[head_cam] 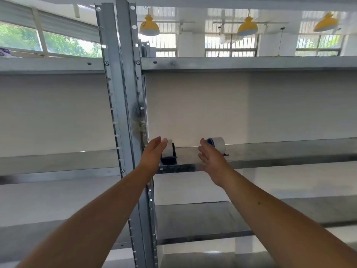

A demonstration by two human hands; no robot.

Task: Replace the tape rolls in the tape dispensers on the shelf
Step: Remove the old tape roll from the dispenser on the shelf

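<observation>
Both bare arms reach up and forward to the metal shelf (270,149): the left hand (153,153) is open with fingers straight and together, palm turned inward just in front of the left tape dispenser (170,153), and the right hand (211,158) is open with fingers loosely spread in front of the right tape dispenser (217,145), neither hand holding anything. Each hand hides the near side of its dispenser, so only a white roll and some dark blue frame show, and contact cannot be told. The dispensers stand apart near the shelf's front edge, the left one just beside the upright post (123,93), with bare shelf running far to the right
</observation>
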